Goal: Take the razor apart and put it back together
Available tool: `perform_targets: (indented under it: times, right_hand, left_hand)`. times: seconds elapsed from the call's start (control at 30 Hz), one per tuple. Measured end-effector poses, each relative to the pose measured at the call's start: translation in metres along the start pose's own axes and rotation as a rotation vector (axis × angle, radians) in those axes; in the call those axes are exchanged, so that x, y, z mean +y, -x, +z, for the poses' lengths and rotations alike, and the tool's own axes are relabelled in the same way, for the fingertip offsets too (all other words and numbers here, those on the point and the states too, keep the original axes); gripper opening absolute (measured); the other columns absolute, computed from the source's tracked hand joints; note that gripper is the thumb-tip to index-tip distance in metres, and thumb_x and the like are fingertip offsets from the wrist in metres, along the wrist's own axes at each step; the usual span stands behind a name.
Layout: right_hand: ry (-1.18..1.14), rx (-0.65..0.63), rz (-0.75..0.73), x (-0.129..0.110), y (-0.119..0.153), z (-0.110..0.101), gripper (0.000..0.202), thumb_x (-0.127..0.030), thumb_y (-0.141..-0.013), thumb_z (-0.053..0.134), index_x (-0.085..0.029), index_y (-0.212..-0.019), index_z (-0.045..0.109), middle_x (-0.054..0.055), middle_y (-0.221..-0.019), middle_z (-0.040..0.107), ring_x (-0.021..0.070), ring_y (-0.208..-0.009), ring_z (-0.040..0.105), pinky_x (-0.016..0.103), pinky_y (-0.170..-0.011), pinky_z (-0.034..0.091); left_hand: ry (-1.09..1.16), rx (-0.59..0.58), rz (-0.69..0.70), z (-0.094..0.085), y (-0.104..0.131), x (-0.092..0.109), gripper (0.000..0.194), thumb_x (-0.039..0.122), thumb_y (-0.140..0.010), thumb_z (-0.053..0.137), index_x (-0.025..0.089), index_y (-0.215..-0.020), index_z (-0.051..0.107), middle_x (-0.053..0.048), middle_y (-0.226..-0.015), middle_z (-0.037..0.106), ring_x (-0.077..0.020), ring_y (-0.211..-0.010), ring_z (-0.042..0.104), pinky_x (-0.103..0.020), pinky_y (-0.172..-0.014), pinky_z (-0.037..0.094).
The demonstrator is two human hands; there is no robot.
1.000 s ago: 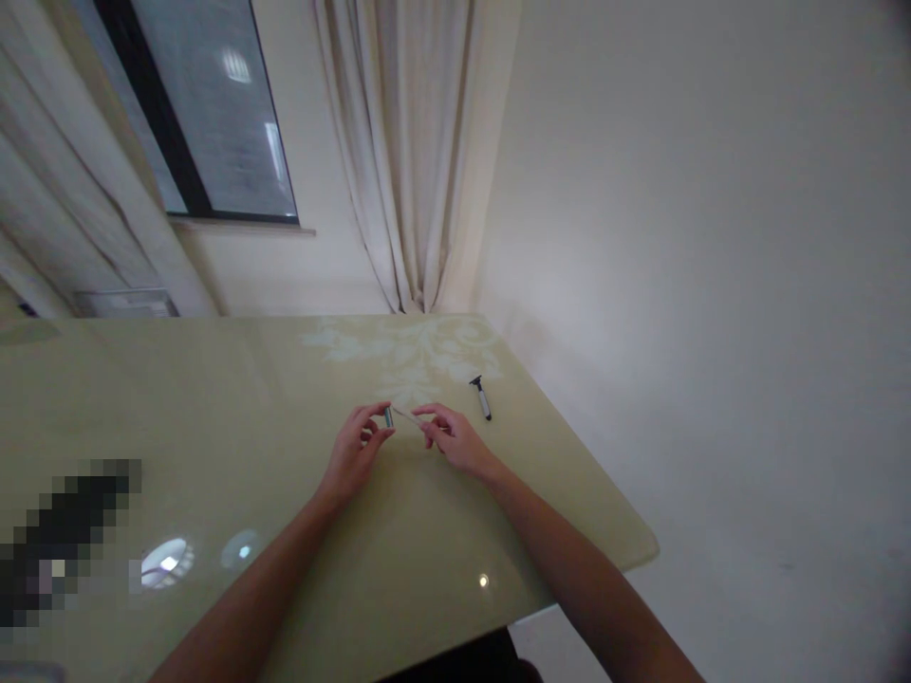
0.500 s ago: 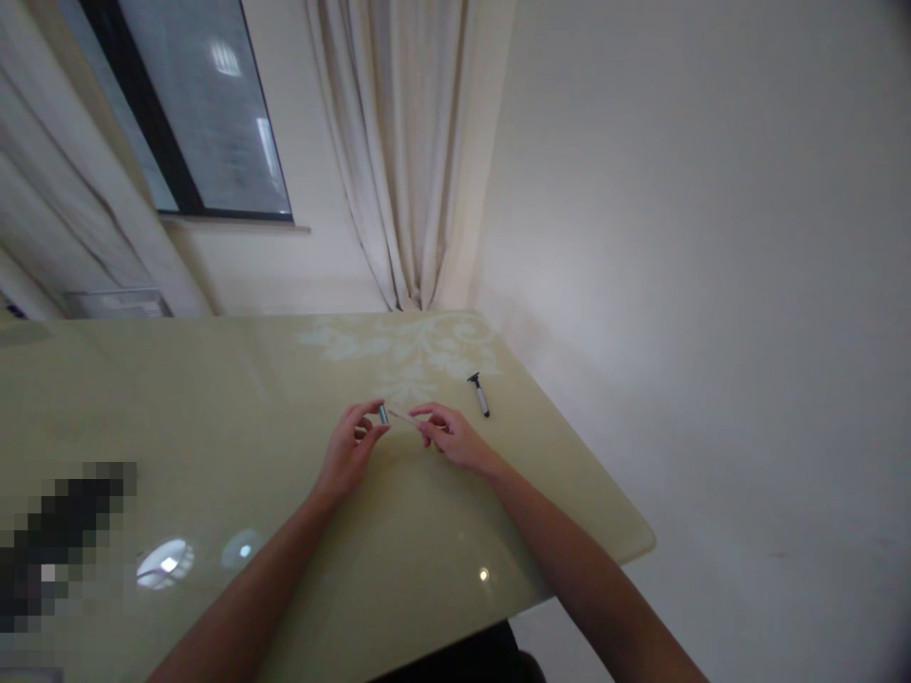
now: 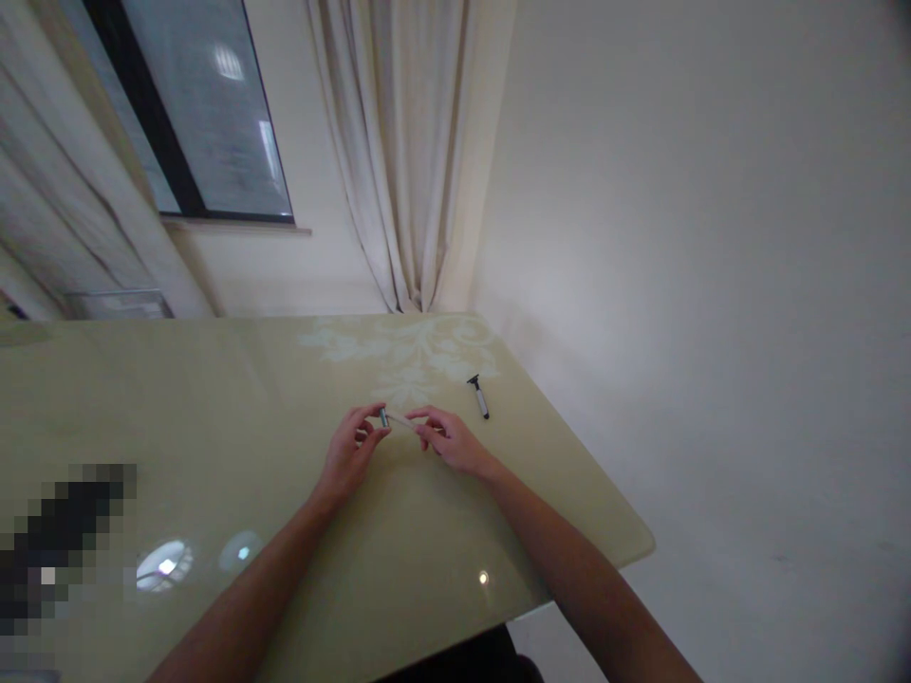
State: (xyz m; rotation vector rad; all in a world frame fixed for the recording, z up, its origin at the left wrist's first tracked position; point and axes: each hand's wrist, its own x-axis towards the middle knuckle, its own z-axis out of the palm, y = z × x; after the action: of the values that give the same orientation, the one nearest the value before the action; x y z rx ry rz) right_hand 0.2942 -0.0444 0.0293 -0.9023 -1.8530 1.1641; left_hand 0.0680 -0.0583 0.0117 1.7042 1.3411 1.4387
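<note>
My left hand [image 3: 356, 439] pinches a small razor head [image 3: 384, 417] with a teal strip between thumb and fingertips, held upright just above the table. From the right, my right hand [image 3: 447, 436] grips a thin pale stick [image 3: 400, 419], like a slim handle, with thumb and fingers closed on its near end. Its far tip meets the razor head or lies right beside it; whether they are joined I cannot tell. Beyond my right hand a razor [image 3: 480, 396] with a grey handle and black head lies on the table.
The glossy pale table [image 3: 234, 408] ends at a slanting right edge close to the white wall [image 3: 676, 285]. Curtains [image 3: 399, 142] hang behind its far edge, near a window [image 3: 206, 104]. A dark, pixelated patch [image 3: 64, 531] covers something at left.
The pale stick has moved slightly left, and the gap between its tip and the razor head has closed. My left hand is almost still.
</note>
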Motion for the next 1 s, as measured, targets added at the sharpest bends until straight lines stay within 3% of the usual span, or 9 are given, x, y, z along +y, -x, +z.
perform_targets:
  times: [0.07,0.17,0.3,0.4,0.47,0.6,0.73,0.87,1.0]
  right_hand:
    - [-0.009,0.013,0.004,-0.002,0.000,0.000,0.040,-0.041,-0.100,0.060,-0.016,-0.130,0.069,-0.002,-0.072,0.059,0.0121,-0.062,0.053,0.024,-0.061,0.041]
    - [-0.044,-0.069,0.026,-0.005,0.001,-0.001,0.042,-0.043,-0.101,0.059,-0.018,-0.134,0.067,-0.002,-0.073,0.060,0.0106,-0.058,0.047,0.022,-0.056,0.037]
    - [-0.016,0.018,0.020,-0.005,0.001,-0.001,0.042,-0.042,-0.101,0.059,-0.017,-0.133,0.067,-0.003,-0.071,0.059,0.0101,-0.057,0.045,0.022,-0.055,0.036]
    - [-0.061,-0.038,0.045,-0.004,0.000,-0.001,0.043,-0.043,-0.101,0.059,-0.018,-0.134,0.066,-0.003,-0.072,0.059,0.0092,-0.054,0.042,0.021,-0.054,0.035]
    - [-0.044,-0.060,0.048,-0.004,0.000,0.000,0.041,-0.043,-0.101,0.059,-0.018,-0.133,0.067,-0.003,-0.072,0.060,0.0094,-0.055,0.043,0.021,-0.055,0.035]
    - [-0.003,0.043,0.030,-0.005,0.001,0.001,0.042,-0.044,-0.101,0.059,-0.017,-0.132,0.068,-0.003,-0.071,0.059,0.0106,-0.059,0.047,0.022,-0.058,0.038]
    - [-0.032,-0.040,0.044,-0.005,0.001,-0.001,0.044,-0.045,-0.101,0.058,-0.018,-0.134,0.067,-0.002,-0.073,0.060,0.0097,-0.056,0.044,0.022,-0.055,0.037]
    - [0.023,0.070,0.016,-0.004,0.002,-0.005,0.044,-0.047,-0.101,0.060,-0.015,-0.130,0.069,-0.001,-0.071,0.059,0.0120,-0.062,0.052,0.023,-0.060,0.041]
    - [-0.036,-0.030,0.009,-0.007,0.003,-0.002,0.045,-0.047,-0.100,0.060,-0.017,-0.133,0.068,-0.002,-0.072,0.059,0.0118,-0.061,0.053,0.023,-0.060,0.042]
  left_hand:
    - [-0.001,0.003,-0.003,0.000,0.000,0.001,0.041,0.041,-0.086,0.069,0.022,-0.121,0.072,-0.004,-0.101,0.064,-0.0154,-0.073,0.060,-0.029,-0.066,0.054]
    - [-0.003,0.012,0.002,0.001,0.001,0.004,0.040,0.042,-0.086,0.069,0.022,-0.121,0.071,-0.004,-0.101,0.063,-0.0148,-0.071,0.059,-0.029,-0.064,0.054]
    - [0.003,0.007,0.006,0.001,0.001,0.005,0.039,0.041,-0.087,0.068,0.023,-0.121,0.071,-0.004,-0.102,0.064,-0.0163,-0.077,0.061,-0.029,-0.067,0.055]
    - [0.008,0.003,-0.015,0.001,0.002,0.004,0.041,0.043,-0.086,0.068,0.022,-0.121,0.070,-0.004,-0.101,0.063,-0.0160,-0.075,0.061,-0.029,-0.066,0.055]
    - [0.011,-0.009,-0.030,0.001,0.002,0.004,0.042,0.044,-0.086,0.069,0.022,-0.122,0.070,-0.003,-0.099,0.062,-0.0153,-0.073,0.060,-0.029,-0.064,0.054]
    - [0.011,-0.020,-0.016,0.002,0.003,0.005,0.040,0.042,-0.087,0.068,0.023,-0.122,0.070,-0.003,-0.097,0.062,-0.0154,-0.074,0.059,-0.028,-0.066,0.054]
    - [0.008,-0.012,0.004,0.002,0.003,0.008,0.039,0.040,-0.086,0.070,0.024,-0.122,0.070,-0.003,-0.100,0.063,-0.0149,-0.074,0.059,-0.027,-0.065,0.054]
    - [0.000,-0.011,0.016,0.002,0.003,0.010,0.038,0.039,-0.086,0.069,0.023,-0.120,0.070,-0.003,-0.101,0.064,-0.0154,-0.076,0.061,-0.028,-0.066,0.055]
    - [-0.004,-0.019,0.022,0.002,0.004,0.011,0.039,0.038,-0.086,0.070,0.023,-0.122,0.070,-0.003,-0.100,0.064,-0.0149,-0.074,0.060,-0.028,-0.067,0.055]
